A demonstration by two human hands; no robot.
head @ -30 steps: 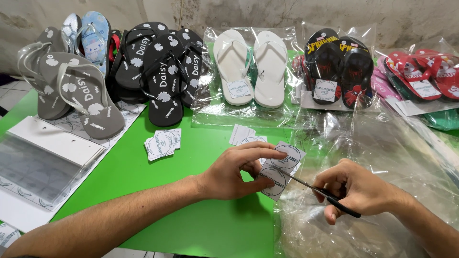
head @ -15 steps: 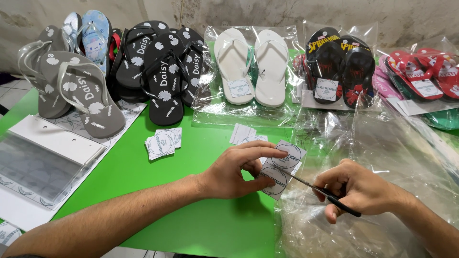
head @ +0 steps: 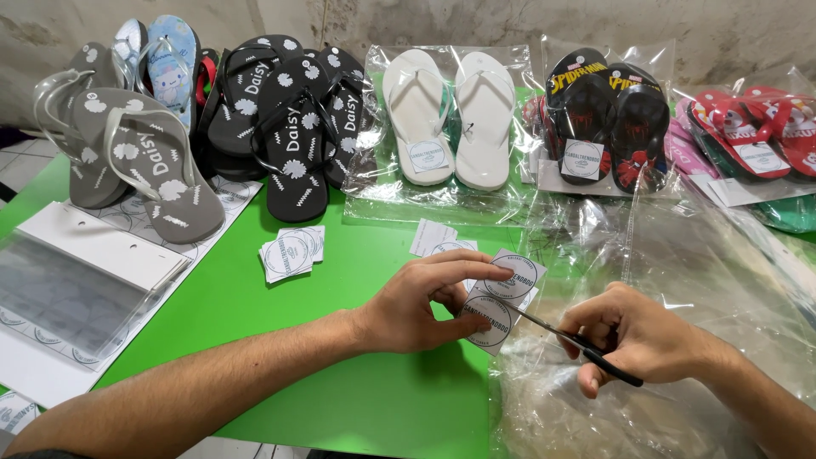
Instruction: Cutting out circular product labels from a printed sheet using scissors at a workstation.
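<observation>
The left hand [head: 421, 302] pinches a strip of round labels [head: 497, 302] while the right hand [head: 633, 340], just beside, grips scissors [head: 578, 344].

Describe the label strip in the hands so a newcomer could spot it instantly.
On the green table, just below the bagged white flip-flops, the left hand pinches a white label strip. Unlike the loose label stack nearby, it is held up, scissors cutting into it.

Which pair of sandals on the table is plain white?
The white pair in the clear bag, between the black flower-printed sandals and the black-and-red pair; all the others are coloured or patterned.
</observation>
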